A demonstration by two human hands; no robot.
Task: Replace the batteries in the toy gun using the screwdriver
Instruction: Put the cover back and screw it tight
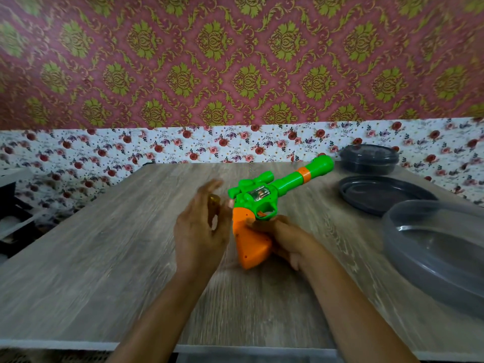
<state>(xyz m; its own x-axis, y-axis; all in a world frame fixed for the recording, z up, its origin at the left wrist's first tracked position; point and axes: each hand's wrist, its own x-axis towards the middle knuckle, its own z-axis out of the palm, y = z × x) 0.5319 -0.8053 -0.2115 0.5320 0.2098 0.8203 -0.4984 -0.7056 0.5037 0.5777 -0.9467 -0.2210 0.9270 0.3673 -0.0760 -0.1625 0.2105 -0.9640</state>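
Observation:
The toy gun (264, 197) has a green body and an orange grip, and its barrel points up and to the right over the wooden table (104, 258). My right hand (282, 237) grips the orange handle from the right side and holds the gun tilted just above the table. My left hand (199, 229) is close to the left of the grip, palm towards the gun and fingers mostly straight. Its thumb pins a blurred amber object (213, 203), apparently the screwdriver handle, against the palm. I see no batteries.
Right of the gun are a lidded dark grey round container (369, 158), a flat dark grey lid (379, 195) and a large translucent grey bowl (432, 252). A black shelf (10, 218) stands off the table's left side. The floral wall runs behind the table.

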